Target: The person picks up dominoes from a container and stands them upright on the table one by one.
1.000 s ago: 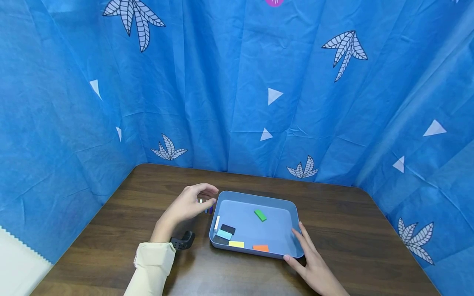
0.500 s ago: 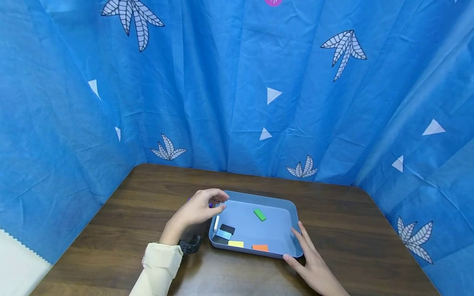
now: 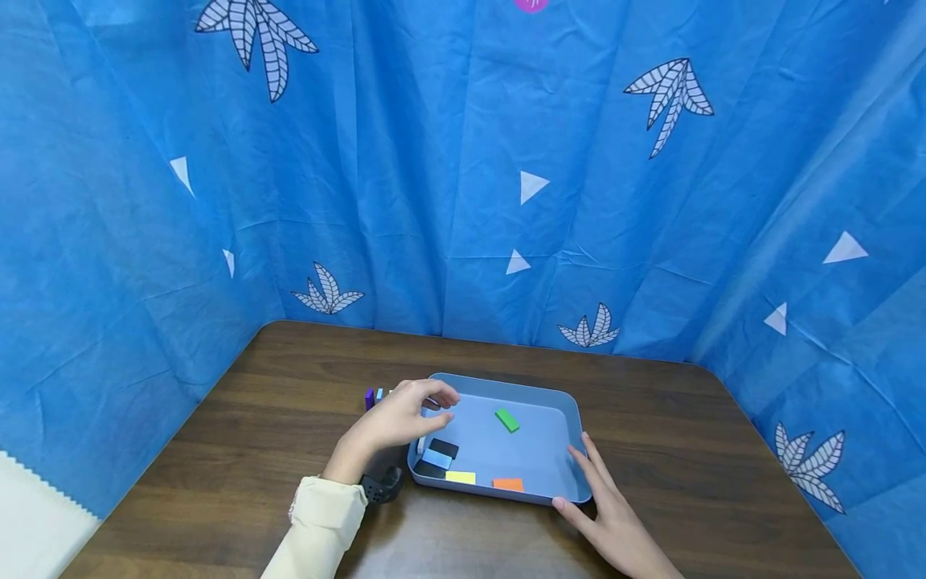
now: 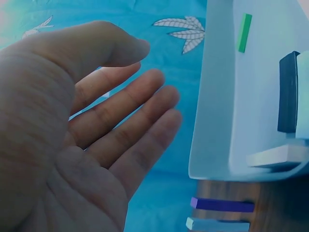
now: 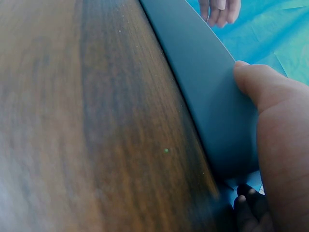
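Note:
My left hand (image 3: 412, 412) hovers over the left wall of the blue-grey tray (image 3: 506, 385), fingers loosely bent, thumb apart from them. The palm shows bare in the left wrist view. My right hand (image 3: 606, 515) holds the tray's near right corner, its thumb against the front wall and its fingers at the right rim. Inside lie a green block (image 3: 507, 420), a black block (image 3: 444, 447), a light blue block (image 3: 437, 459), a yellow block (image 3: 460, 477) and an orange block (image 3: 508, 484). A white block (image 4: 280, 155) leans by the tray's left wall.
Left of the tray, several small blocks stand on the wooden table (image 3: 253, 434), among them a purple block (image 3: 370, 399) and a light blue one; my left hand partly hides this group. A blue curtain (image 3: 492, 201) surrounds the table's back and sides.
My left hand has moved right and slightly nearer, from beside the tray to over its left part, uncovering the purple block. My right hand stays at the tray's corner.

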`<state>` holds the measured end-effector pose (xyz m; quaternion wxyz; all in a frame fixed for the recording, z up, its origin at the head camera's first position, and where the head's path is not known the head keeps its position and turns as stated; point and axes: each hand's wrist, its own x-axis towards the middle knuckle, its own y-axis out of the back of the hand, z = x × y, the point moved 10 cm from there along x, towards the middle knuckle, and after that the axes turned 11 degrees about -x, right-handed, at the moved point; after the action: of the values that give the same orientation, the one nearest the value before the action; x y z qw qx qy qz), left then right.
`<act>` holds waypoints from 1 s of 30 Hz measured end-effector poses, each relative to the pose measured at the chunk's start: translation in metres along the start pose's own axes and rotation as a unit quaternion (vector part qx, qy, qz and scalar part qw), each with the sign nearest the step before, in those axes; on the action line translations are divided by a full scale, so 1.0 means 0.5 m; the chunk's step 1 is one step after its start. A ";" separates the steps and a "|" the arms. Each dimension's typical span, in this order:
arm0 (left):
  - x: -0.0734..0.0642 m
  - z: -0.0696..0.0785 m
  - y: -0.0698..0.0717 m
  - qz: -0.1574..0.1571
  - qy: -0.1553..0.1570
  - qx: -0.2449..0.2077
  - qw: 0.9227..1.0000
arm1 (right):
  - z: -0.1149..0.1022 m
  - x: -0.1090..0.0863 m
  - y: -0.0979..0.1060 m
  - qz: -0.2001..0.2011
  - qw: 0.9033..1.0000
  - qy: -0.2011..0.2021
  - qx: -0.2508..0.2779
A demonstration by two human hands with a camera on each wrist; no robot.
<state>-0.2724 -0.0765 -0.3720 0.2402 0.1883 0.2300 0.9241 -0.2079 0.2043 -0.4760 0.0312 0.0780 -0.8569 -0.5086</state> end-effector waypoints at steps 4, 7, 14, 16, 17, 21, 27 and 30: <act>0.005 0.005 -0.014 -0.012 -0.007 0.012 1.000 | 0.000 0.000 0.001 -0.001 1.000 0.001 0.002; 0.006 0.005 -0.028 -0.028 -0.003 0.017 0.999 | 0.001 0.000 -0.001 -0.006 1.000 -0.005 0.000; 0.010 0.006 -0.060 -0.062 -0.009 0.015 0.998 | -0.001 -0.001 0.000 -0.006 1.000 -0.005 0.001; 0.011 0.006 -0.068 -0.070 -0.012 0.017 0.997 | -0.001 -0.002 0.000 -0.007 1.000 -0.006 -0.001; 0.011 0.005 -0.073 -0.075 -0.012 0.018 0.997 | -0.001 -0.002 -0.001 -0.008 1.000 -0.007 0.000; 0.012 0.000 -0.090 -0.097 -0.004 0.015 0.995 | 0.000 -0.002 -0.002 -0.013 1.000 -0.012 0.001; 0.010 -0.008 -0.116 -0.130 0.011 -0.001 0.991 | 0.000 0.000 -0.001 -0.016 1.000 -0.016 0.001; 0.008 -0.013 -0.126 -0.140 0.021 0.000 0.990 | -0.001 0.000 -0.001 -0.020 1.000 -0.018 0.001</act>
<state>-0.2559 -0.0276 -0.4088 0.3620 0.1345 0.2594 0.8852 -0.2078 0.2037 -0.4765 0.0058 0.0860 -0.8559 -0.5099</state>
